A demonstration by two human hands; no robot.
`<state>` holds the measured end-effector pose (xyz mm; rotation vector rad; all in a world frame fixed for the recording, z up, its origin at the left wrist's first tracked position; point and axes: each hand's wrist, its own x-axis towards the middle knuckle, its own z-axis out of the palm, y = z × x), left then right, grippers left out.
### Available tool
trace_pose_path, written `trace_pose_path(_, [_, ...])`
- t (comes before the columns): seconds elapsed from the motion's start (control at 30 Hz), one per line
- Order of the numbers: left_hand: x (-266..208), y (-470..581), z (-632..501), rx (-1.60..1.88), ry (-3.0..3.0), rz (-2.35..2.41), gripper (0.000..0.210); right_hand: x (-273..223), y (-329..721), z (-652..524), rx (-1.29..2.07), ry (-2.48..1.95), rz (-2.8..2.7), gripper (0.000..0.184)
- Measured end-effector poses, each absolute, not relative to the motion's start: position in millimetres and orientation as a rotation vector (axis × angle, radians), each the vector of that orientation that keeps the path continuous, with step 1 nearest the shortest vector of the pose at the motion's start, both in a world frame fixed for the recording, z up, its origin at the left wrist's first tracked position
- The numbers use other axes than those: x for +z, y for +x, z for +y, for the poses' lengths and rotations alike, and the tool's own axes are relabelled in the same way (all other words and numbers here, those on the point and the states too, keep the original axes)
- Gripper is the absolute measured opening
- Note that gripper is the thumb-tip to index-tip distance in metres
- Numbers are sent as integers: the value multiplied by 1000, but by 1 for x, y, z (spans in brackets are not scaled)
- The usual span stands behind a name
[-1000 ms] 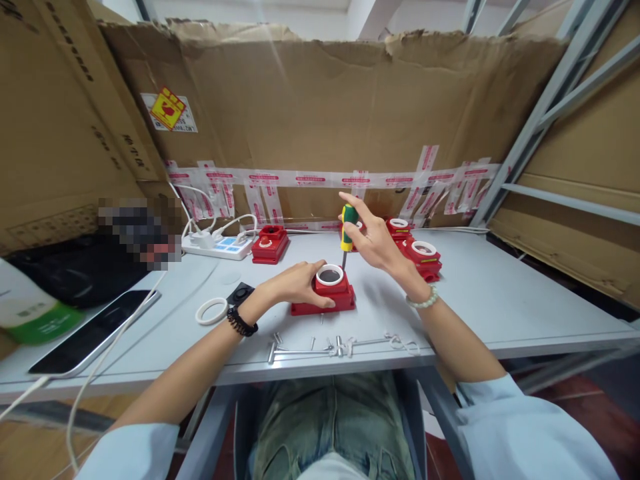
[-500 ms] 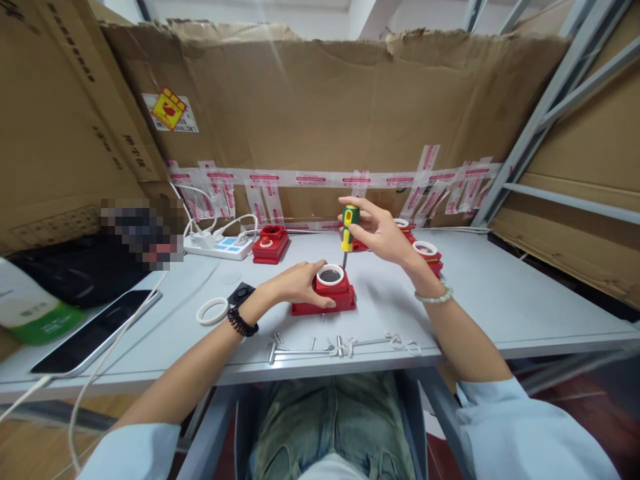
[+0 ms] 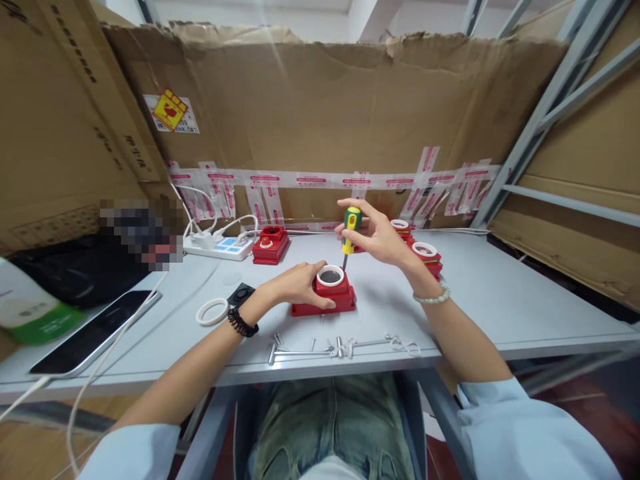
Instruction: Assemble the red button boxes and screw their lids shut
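My left hand [image 3: 299, 285] grips the left side of a red box [image 3: 327, 305] on the table, its thumb along the front. On top of the box sits a white ring [image 3: 331, 275] around a dark round window. My right hand [image 3: 375, 233] holds a green and yellow screwdriver [image 3: 351, 230] by its handle, thumb and fingers around it. The shaft points down, slightly tilted, and its tip meets the box's back right corner; the screw there is too small to see. Near my left wrist lie a loose white ring [image 3: 212, 311] and a black square part [image 3: 241, 294].
Metal rods [image 3: 305, 353], small screws and a string lie along the front edge. More red boxes stand behind, one at left [image 3: 271, 245] and others at right [image 3: 427, 257]. A power strip [image 3: 219, 247] and a phone [image 3: 95, 333] are on the left. Cardboard [image 3: 320, 107] walls the back.
The screwdriver's handle has tipped slightly to the right, and my right hand's fingers have shifted around it. My left hand and the red box have stayed in place.
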<state>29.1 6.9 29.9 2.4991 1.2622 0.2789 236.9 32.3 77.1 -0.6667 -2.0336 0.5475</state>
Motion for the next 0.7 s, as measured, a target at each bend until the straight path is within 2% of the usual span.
trace_pose_path(0.17, [31,29,7,260,2507,1296,59,68,223,36,14,-942,-1873,36])
trace_pose_path(0.23, [30,29,7,260,2514,1304,59,68,223,37,32,-958,-1885,38])
trace_pose_path(0.4, [29,29,8,272,2517,1273,58,78,238,34,580,-729,-1981,46])
trace_pose_path(0.47, [29,29,9,272,2515,1272,58,80,239,31,510,-758,-1979,40])
trace_pose_path(0.6, [30,29,8,262,2513,1288,59,76,228,28,110,-933,-1885,29])
trace_pose_path(0.7, [30,29,7,262,2503,1291,59,74,226,28,78,-946,-1925,34])
